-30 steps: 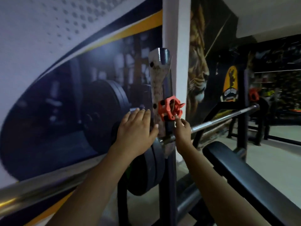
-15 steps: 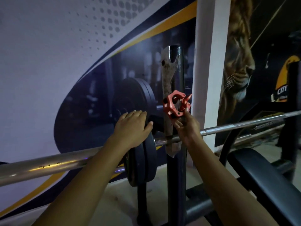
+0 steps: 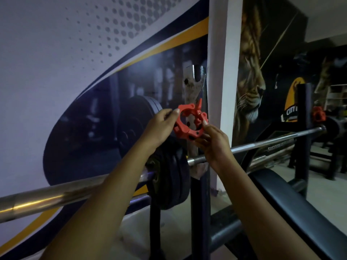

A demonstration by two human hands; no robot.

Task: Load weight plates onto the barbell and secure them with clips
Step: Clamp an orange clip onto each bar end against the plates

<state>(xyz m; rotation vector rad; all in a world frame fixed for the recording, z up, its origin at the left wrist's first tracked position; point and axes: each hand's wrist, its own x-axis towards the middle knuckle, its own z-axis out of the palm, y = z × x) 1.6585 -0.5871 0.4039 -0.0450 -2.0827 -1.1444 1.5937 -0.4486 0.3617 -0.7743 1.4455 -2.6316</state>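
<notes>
Pinching ridged red plastic ring clip [image 3: 185, 130]: left hand [image 3: 159, 128], right hand [image 3: 216, 145].

1. Reads "CITY" in white capitals on a yellow badge [image 3: 292, 102] painted on the dark wall [image 3: 277, 53]; cut off by a black post [image 3: 302, 132], smaller line beneath unreadable.
2. Reads "SUCCESS…" in pale letters on a dark frame [image 3: 277, 147] just below the barbell [image 3: 266, 142]; ending blurred.

Both forearms extended forward and raised. Left hand [image 3: 161, 126] pinches the clip [image 3: 187, 131] at its left rim, fingers [image 3: 175, 112] curled; right hand [image 3: 216, 144] grips its lower right edge with fingertips [image 3: 205, 122]
</notes>
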